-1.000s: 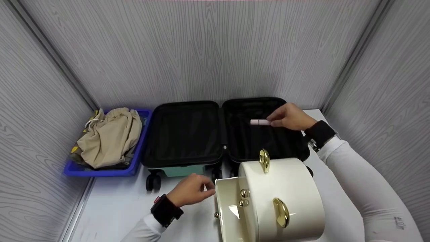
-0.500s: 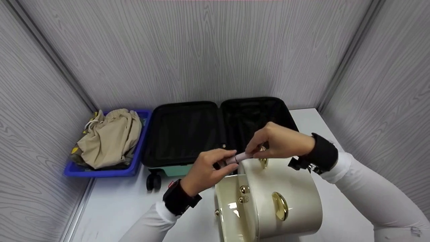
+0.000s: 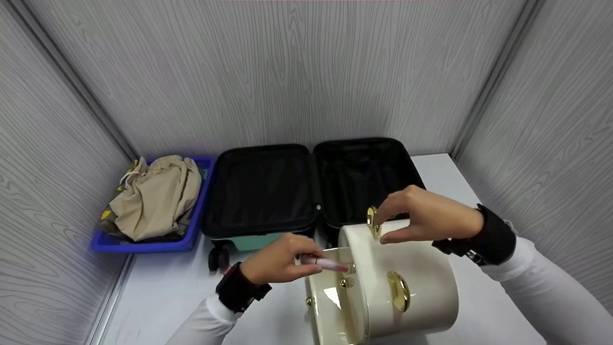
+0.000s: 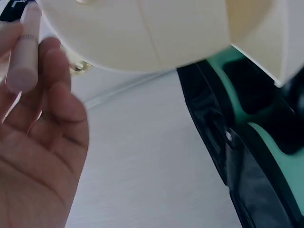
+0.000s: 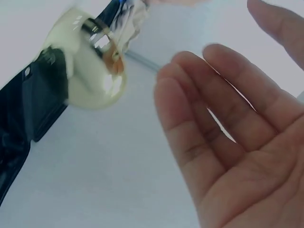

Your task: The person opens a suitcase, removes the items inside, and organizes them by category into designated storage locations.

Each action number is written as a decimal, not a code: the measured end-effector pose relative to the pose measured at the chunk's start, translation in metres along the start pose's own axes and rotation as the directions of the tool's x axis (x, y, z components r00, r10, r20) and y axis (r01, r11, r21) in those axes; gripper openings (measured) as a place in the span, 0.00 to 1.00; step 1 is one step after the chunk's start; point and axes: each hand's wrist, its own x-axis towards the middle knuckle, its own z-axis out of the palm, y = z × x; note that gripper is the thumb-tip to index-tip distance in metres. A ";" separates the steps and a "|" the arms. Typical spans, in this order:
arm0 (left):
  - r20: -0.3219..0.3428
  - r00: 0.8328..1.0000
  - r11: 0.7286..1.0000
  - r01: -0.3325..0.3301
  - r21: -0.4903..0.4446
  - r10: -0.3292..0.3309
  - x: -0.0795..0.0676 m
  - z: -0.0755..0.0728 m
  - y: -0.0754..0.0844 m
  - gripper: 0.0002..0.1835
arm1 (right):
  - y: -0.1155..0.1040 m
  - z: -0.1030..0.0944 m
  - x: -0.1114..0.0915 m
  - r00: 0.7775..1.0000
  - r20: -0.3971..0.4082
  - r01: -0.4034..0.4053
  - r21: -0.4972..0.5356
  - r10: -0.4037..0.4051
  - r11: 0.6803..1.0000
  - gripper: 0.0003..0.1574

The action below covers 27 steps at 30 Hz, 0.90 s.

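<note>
In the head view my left hand [image 3: 282, 261] pinches a pale pink lipstick tube [image 3: 328, 263] between thumb and fingers. The tube points right, over the pulled-out drawer [image 3: 318, 297] of a cream drum-shaped cosmetic box [image 3: 416, 273]. The left wrist view shows the lipstick tube [image 4: 26, 57] lying against the fingers from its blunt end. My right hand [image 3: 426, 215] hovers over the box with thumb and fingers spread and nothing between them. Its fingertips are close to a gold crescent piece [image 3: 372, 218] on the box; the right wrist view shows the gold piece [image 5: 90, 61] apart from the fingers [image 5: 175, 104].
Behind the box lies an open suitcase [image 3: 313, 187] with black lining and a mint green shell. A blue basket [image 3: 143, 247] at the left holds beige trousers [image 3: 153, 201] and other clothes. Grey panels [image 3: 297, 72] enclose the white table [image 3: 158, 292].
The right hand brought the lipstick tube from over the suitcase to the left hand, which took it. The left hand then lowered it toward the drawer; the right hand moved back over the box.
</note>
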 end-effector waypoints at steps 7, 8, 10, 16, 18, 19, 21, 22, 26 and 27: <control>0.279 0.949 0.978 0.101 0.181 -0.150 -0.002 0.011 -0.012 0.06 | 0.006 -0.006 -0.033 0.969 0.102 -0.213 -0.101 0.223 0.972 0.24; 0.301 0.940 0.970 0.097 0.222 -0.163 0.000 0.015 -0.014 0.06 | 0.006 -0.006 -0.037 0.958 0.126 -0.245 -0.112 0.258 0.963 0.27; 0.340 0.923 0.955 0.081 0.286 -0.181 0.004 0.024 -0.019 0.06 | 0.007 -0.003 -0.043 0.938 0.173 -0.282 -0.126 0.301 0.951 0.33; 0.421 0.892 0.947 0.024 0.320 -0.165 0.019 0.051 -0.032 0.05 | 0.009 0.011 -0.055 0.920 0.215 -0.298 -0.159 0.327 0.941 0.45; 0.440 0.885 0.956 0.020 0.294 -0.154 0.023 0.058 -0.034 0.05 | 0.008 0.014 -0.056 0.926 0.199 -0.289 -0.177 0.321 0.941 0.44; 0.447 0.881 0.958 0.024 0.284 -0.154 0.026 0.062 -0.035 0.04 | 0.008 0.015 -0.056 0.930 0.189 -0.283 -0.181 0.316 0.942 0.43; 0.454 0.872 0.955 0.050 0.293 -0.185 0.029 0.069 -0.036 0.04 | 0.008 0.016 -0.056 0.936 0.174 -0.274 -0.188 0.306 0.943 0.40; 0.454 0.865 0.946 0.067 0.316 -0.213 0.031 0.073 -0.036 0.04 | 0.008 0.017 -0.056 0.939 0.168 -0.269 -0.186 0.300 0.945 0.39; 0.462 0.820 0.890 0.119 0.440 -0.338 0.035 0.086 -0.037 0.07 | 0.009 0.018 -0.057 0.944 0.160 -0.260 -0.183 0.289 0.948 0.38; 0.465 0.804 0.879 0.143 0.454 -0.371 0.036 0.089 -0.037 0.06 | 0.010 0.019 -0.057 0.945 0.159 -0.256 -0.186 0.286 0.949 0.38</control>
